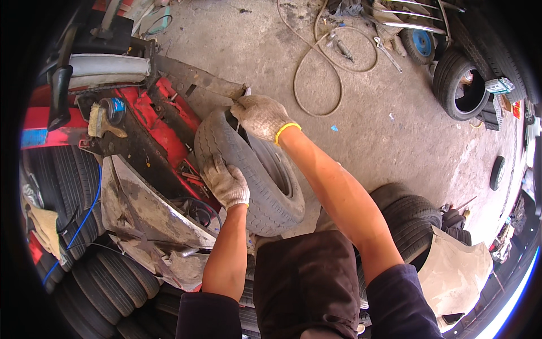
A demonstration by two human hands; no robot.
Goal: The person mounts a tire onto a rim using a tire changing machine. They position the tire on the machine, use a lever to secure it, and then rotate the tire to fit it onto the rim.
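Note:
A worn black tyre (271, 186) leans on edge before me, beside a red machine frame (148, 114). My left hand (224, 182), in a knitted work glove, lies against its tread with the fingers slightly bent. At the tyre's upper rim is my right hand (260, 116), gloved too, with curled fingers. A pale tip shows just above those fingers and a thin pale rod (238, 126) below them; whether they are one tool is hidden by the glove. Close by the right fingertips ends a flat rusty metal arm (199, 78).
A brush (103, 120) and a round tin (114, 109) sit on the machine. An air hose (296, 84), an air tool (344, 50) and an adjustable wrench (388, 55) lie on the concrete. Tyres (101, 279) are stacked lower left; others (406, 224) stand at right, partly under a cardboard sheet (453, 271).

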